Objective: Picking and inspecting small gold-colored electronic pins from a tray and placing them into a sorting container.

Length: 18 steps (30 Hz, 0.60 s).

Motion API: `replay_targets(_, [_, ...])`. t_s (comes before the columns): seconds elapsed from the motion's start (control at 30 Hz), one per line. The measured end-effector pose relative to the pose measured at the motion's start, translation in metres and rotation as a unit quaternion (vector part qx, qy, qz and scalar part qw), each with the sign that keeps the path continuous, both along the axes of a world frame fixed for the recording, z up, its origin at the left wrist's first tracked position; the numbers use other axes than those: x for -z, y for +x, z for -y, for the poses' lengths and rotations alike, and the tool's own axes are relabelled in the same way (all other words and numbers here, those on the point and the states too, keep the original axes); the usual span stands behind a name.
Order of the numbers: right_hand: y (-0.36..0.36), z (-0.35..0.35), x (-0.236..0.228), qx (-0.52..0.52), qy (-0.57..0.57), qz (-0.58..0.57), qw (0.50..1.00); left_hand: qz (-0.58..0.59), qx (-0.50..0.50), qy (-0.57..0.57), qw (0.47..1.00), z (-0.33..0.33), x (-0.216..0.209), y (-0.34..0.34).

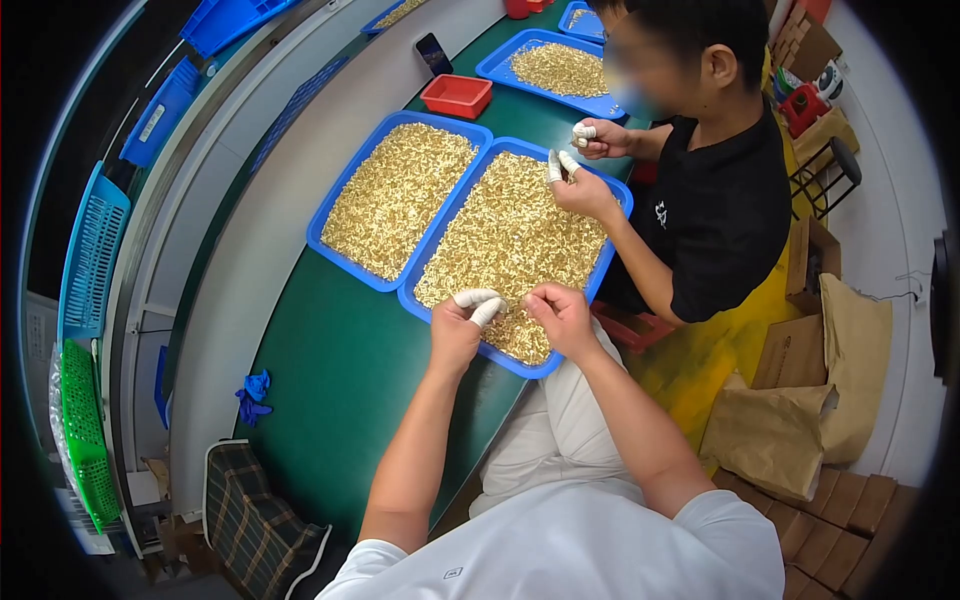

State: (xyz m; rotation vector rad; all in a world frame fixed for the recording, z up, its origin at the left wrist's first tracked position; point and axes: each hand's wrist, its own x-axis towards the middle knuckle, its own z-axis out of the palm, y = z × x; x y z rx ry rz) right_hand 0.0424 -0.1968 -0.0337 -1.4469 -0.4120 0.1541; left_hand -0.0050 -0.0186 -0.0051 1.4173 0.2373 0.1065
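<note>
Gold-coloured pieces: loose heap in right-side blue tray, below the fingers and stretching away beyond them; single-piece axes jumbled, too small to read. Tray's long axis runs away from the person, leaning right. Left hand, with white finger covers, and right hand over near end, neither clearly nearer. Fingers narrowed to pinches; cannot tell if holding pieces. Green desk underneath

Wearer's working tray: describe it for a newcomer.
Start at the green table. On it, a left blue tray and a right blue tray lie side by side, full of gold-coloured pieces. Pick the right blue tray: only it has the wearer's left hand and right hand over it.
</note>
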Motion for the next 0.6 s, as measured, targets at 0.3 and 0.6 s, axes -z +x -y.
replay_targets(0.3, [0.001, 0.0, 0.001, 0.012, -0.001, 0.008, 1.0, 0.02, 0.0, -0.017, 1.0, -0.001, -0.006, 0.003])
replay_targets(0.6, [0.002, -0.001, 0.004, 0.01, 0.003, 0.001, 1.0, -0.007, 0.046, 0.041, 0.998, 0.005, 0.001, 0.003])
